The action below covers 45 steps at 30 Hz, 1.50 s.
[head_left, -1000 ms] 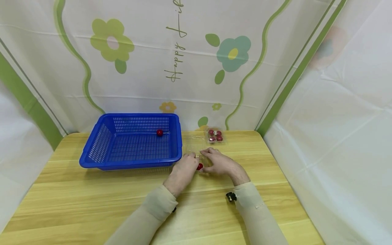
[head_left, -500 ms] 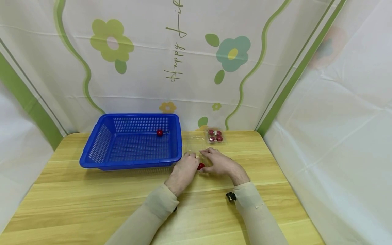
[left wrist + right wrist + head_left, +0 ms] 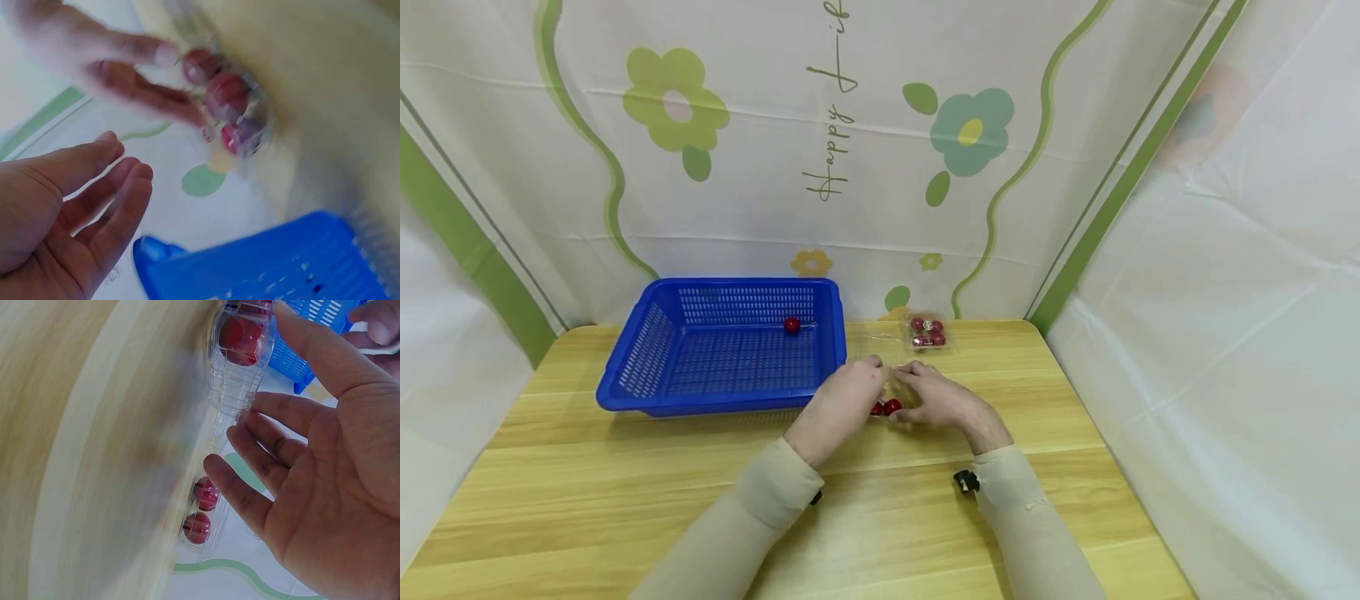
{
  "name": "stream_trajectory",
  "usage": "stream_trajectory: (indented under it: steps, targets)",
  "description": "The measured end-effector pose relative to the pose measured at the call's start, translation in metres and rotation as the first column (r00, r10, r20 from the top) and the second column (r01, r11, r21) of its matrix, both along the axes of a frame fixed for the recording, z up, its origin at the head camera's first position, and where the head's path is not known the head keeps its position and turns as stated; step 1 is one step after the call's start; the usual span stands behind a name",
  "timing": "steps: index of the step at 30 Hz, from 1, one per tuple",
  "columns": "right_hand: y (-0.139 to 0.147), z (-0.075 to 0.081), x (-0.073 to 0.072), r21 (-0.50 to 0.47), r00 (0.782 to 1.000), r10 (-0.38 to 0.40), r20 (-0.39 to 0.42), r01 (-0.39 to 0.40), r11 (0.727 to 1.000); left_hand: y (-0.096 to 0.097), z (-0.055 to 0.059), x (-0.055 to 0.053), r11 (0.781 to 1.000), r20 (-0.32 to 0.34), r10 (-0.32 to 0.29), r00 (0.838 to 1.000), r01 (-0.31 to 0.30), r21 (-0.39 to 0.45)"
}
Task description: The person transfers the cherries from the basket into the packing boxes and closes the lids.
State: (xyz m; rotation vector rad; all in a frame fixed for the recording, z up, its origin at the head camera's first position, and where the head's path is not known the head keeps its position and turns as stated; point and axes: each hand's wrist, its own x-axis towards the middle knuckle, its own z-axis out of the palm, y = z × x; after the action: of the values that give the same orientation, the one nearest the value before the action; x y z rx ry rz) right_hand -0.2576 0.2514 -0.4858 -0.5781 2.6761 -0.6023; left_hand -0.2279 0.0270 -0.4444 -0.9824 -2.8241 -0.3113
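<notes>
A clear plastic box (image 3: 232,384) with red balls (image 3: 892,407) in it lies on the table, right of the blue basket. My right hand (image 3: 936,396) holds the box by its right side, thumb near the front and fingers toward the back. Above the left part of the box is my left hand (image 3: 842,404). In the left wrist view the left hand (image 3: 87,215) is apart from the box, fingers loosely bent with nothing between them. The balls (image 3: 226,95) are dark red and shiny.
The blue basket (image 3: 722,403) stands at the left with one red ball (image 3: 792,325) on a thin pale stem inside. A second clear box (image 3: 927,332) with several red balls sits at the table's back edge. A patterned curtain (image 3: 865,208) hangs behind the table (image 3: 587,500).
My left hand has drawn back left and up from the box, uncovering another red ball. My right hand has stayed on the box.
</notes>
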Motion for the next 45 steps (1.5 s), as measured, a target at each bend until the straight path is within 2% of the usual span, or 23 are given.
stream_trajectory:
  steps: [1,4,7,16,21,30,34,41,45]
  targets:
    - [0.000,0.000,0.000,-0.001,1.000,-0.002,0.003,0.002,1.000,-0.003,0.011,0.001,1.000,0.029,-0.003,1.000,0.002,0.019]
    - [0.000,0.001,0.000,0.002,1.000,-0.003,0.005,0.003,1.000,-0.013,0.024,-0.003,0.997,0.062,-0.009,0.998,0.004,0.078]
    - [0.000,0.002,0.000,0.015,1.000,0.006,-0.008,-0.006,1.000,-0.023,0.036,-0.009,0.995,0.074,-0.008,0.997,0.001,0.096]
    - [0.000,0.002,0.000,0.029,1.000,0.010,-0.014,-0.010,1.000,-0.053,0.070,-0.028,0.997,0.080,0.020,0.997,-0.026,0.070]
    - [0.000,0.001,0.000,0.028,1.000,-0.003,-0.010,0.003,1.000,-0.066,0.083,-0.041,0.998,0.087,0.032,0.996,-0.036,0.043]
    - [0.000,0.000,0.000,0.024,1.000,0.005,-0.011,-0.005,1.000,-0.087,0.094,-0.069,0.999,0.186,0.040,0.982,-0.038,-0.013]
    - [0.000,0.001,0.001,0.018,1.000,-0.003,-0.005,0.003,1.000,-0.093,0.096,-0.084,0.998,0.208,0.017,0.978,-0.005,-0.055]
    - [0.000,0.002,0.001,0.020,1.000,0.001,-0.004,-0.001,1.000,-0.103,0.093,-0.112,0.994,0.295,-0.004,0.955,0.036,-0.101]
    - [0.000,0.002,0.002,0.019,1.000,-0.002,-0.003,0.002,1.000,-0.109,0.091,-0.123,0.986,0.318,-0.006,0.948,0.058,-0.155]
